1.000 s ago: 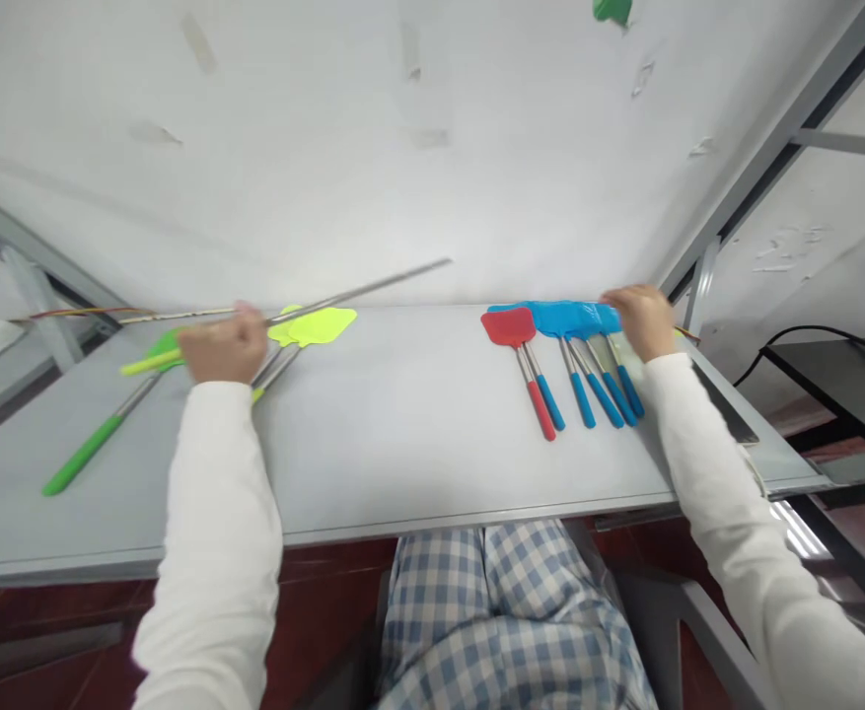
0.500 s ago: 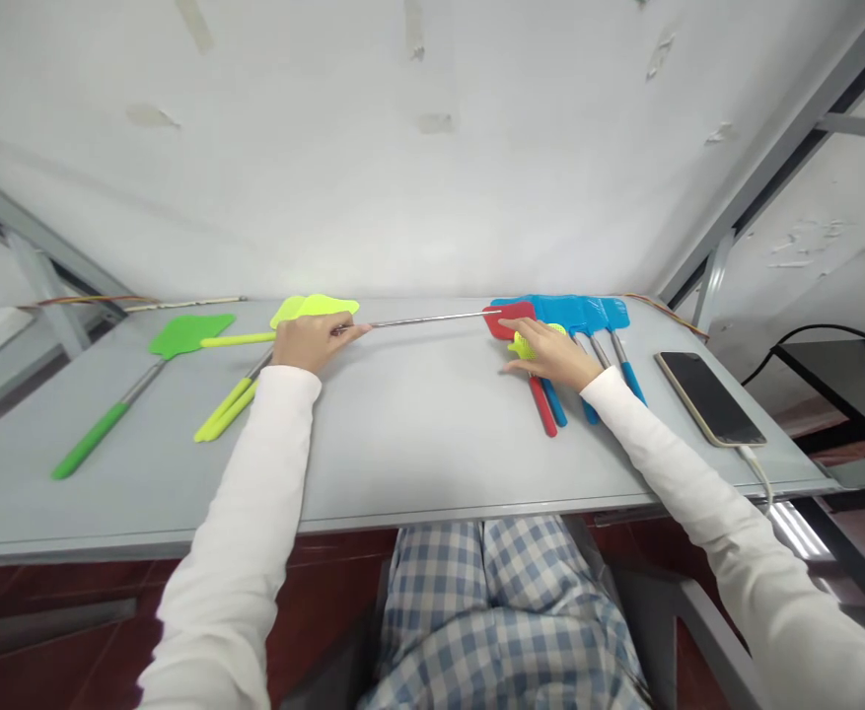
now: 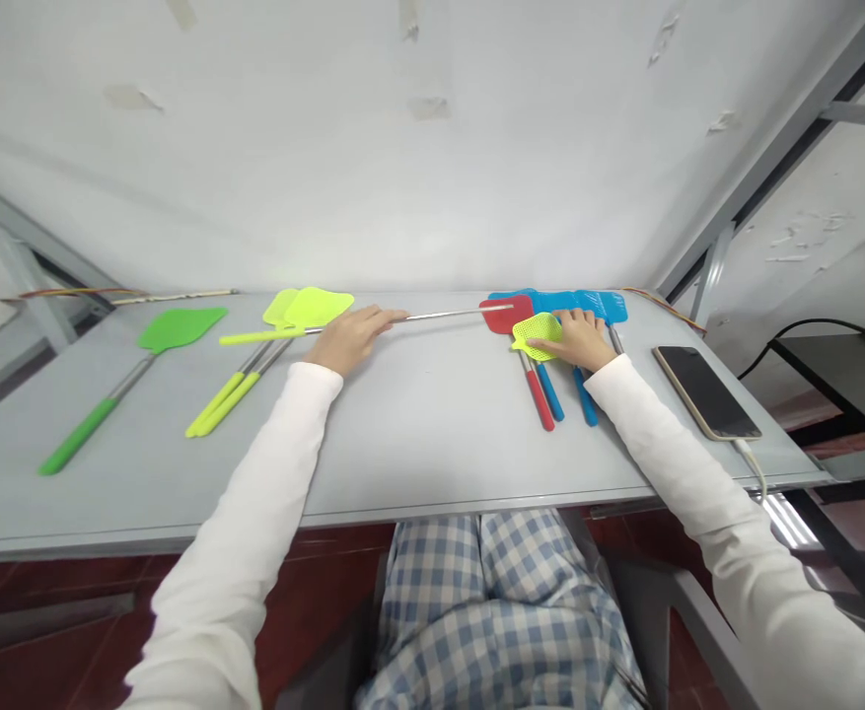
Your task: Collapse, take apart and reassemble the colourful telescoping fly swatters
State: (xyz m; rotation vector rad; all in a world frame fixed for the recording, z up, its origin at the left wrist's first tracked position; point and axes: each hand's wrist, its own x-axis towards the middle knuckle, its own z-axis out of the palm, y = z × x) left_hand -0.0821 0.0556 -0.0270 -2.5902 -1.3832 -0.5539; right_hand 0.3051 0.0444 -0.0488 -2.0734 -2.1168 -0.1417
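Note:
My left hand (image 3: 354, 338) is closed around the thin metal rod (image 3: 443, 315) of a telescopic fly swatter, whose yellow handle (image 3: 258, 337) sticks out to its left. The rod's bare far end lies over a red fly swatter (image 3: 504, 317). A perforated yellow swatter head (image 3: 540, 331) is pinched by my right hand (image 3: 581, 338), apart from the rod tip. Under and behind that hand lie several blue fly swatters (image 3: 557, 300), partly hidden. Two yellow fly swatters (image 3: 314, 307) lie beyond the left hand, and a green fly swatter (image 3: 180, 328) is farther left.
A phone (image 3: 709, 392) with a white cable lies at the right of the grey table (image 3: 424, 434). The white wall (image 3: 424, 197) rises behind the table's back edge. Metal frame posts (image 3: 713, 276) stand at both sides, with thin wires along the back corners.
My left hand has slid rightward along the rod, uncovering more of the yellow handle. My right hand has shifted right, leaving more of the yellow head in sight.

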